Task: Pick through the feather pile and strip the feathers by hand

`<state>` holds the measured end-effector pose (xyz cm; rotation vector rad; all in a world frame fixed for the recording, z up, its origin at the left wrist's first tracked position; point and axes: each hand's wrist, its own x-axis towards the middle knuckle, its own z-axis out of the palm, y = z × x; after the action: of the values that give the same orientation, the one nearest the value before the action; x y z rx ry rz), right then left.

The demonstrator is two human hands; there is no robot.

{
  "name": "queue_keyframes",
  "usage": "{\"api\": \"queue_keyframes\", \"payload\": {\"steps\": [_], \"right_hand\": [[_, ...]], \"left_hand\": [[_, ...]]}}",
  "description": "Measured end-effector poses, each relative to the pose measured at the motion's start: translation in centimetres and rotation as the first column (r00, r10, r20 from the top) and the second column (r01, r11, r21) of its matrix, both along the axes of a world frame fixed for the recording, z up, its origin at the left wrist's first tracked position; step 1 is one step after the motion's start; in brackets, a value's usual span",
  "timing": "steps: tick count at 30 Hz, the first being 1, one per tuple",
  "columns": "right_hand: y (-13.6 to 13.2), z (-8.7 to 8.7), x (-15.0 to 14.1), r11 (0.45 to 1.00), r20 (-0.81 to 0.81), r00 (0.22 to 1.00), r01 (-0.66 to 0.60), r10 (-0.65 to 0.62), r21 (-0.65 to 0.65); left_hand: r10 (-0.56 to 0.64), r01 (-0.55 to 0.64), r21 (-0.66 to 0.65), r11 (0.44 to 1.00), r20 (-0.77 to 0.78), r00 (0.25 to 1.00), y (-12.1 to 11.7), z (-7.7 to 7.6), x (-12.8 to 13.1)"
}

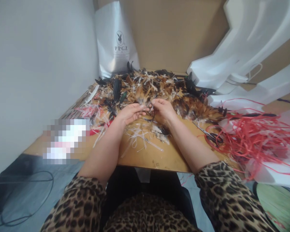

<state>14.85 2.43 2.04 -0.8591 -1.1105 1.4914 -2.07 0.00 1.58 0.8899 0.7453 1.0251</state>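
Note:
Both hands meet over the table, close to the front of a heap of brown and black feathers point(159, 82). My left hand point(132, 112) pinches the base of a small brown feather bunch point(143, 96) between thumb and fingers. From the other side, my right hand point(163, 109) is closed with its fingertips at the same base; whatever sits in them is too small to make out. Below the hands lie clear plastic strips point(137, 137) and a few loose pale feathers point(160, 133). To the right rests a denser brown feather bundle point(198, 108).
Black-handled scissors point(214, 137) lie right of my right forearm, beside a tangle of red plastic string point(263, 138). A white printed bag point(116, 42) stands at the back left. White sheeting and a white cup point(234, 82) are at right. Red and white strips point(91, 112) lie left.

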Motion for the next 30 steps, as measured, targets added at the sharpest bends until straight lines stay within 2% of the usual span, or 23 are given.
{"api": "queue_keyframes", "payload": {"steps": [3,9,14,16,18,20,22,24,25,27,30], "right_hand": [[-0.3,-0.3,0.0,1.000,-0.011,1.000,-0.015,0.015,-0.008],[-0.6,0.0,0.7,0.996,-0.055,0.997,-0.057,0.053,-0.067],[-0.3,-0.3,1.3,0.997,-0.025,0.999,-0.026,0.024,-0.070],[-0.3,0.0,1.9,0.999,0.052,0.998,-0.021,0.023,-0.030],[-0.3,0.4,2.7,0.999,0.194,0.980,-0.051,0.049,0.003],[-0.3,0.9,3.8,0.990,0.387,0.913,-0.139,0.126,0.005],[-0.1,1.2,4.7,0.970,0.566,0.800,-0.245,0.200,0.004],[0.0,1.3,5.0,0.969,0.662,0.734,-0.242,0.151,0.046],[-0.1,1.3,4.9,0.973,0.678,0.726,-0.220,0.113,0.072],[-0.3,1.2,4.2,0.981,0.648,0.760,-0.157,0.046,0.114],[-0.8,1.0,2.5,0.989,0.470,0.883,-0.055,-0.016,0.137]], "left_hand": [[0.013,-0.013,-0.004,1.000,-0.005,1.000,0.1,-0.1,0.2],[0.170,-0.168,-0.023,0.985,0.131,0.977,0.8,-0.3,-0.3],[0.188,-0.183,-0.045,0.982,0.174,0.967,1.1,-0.5,-0.6],[0.184,-0.178,-0.049,0.983,0.178,0.967,1.1,-0.5,-0.5],[0.187,-0.179,-0.060,0.982,0.178,0.966,1.0,-0.4,-0.5],[0.189,-0.179,-0.072,0.981,0.175,0.966,0.9,-0.3,-0.5],[0.178,-0.167,-0.077,0.983,0.174,0.968,0.8,-0.2,-0.4],[0.159,-0.148,-0.073,0.986,0.176,0.972,0.8,-0.2,-0.3],[0.149,-0.139,-0.069,0.988,0.176,0.973,0.7,-0.2,-0.3],[0.134,-0.126,-0.057,0.990,0.172,0.976,0.7,-0.3,-0.2],[0.107,-0.102,-0.036,0.994,0.156,0.982,0.5,-0.3,0.0]]}}
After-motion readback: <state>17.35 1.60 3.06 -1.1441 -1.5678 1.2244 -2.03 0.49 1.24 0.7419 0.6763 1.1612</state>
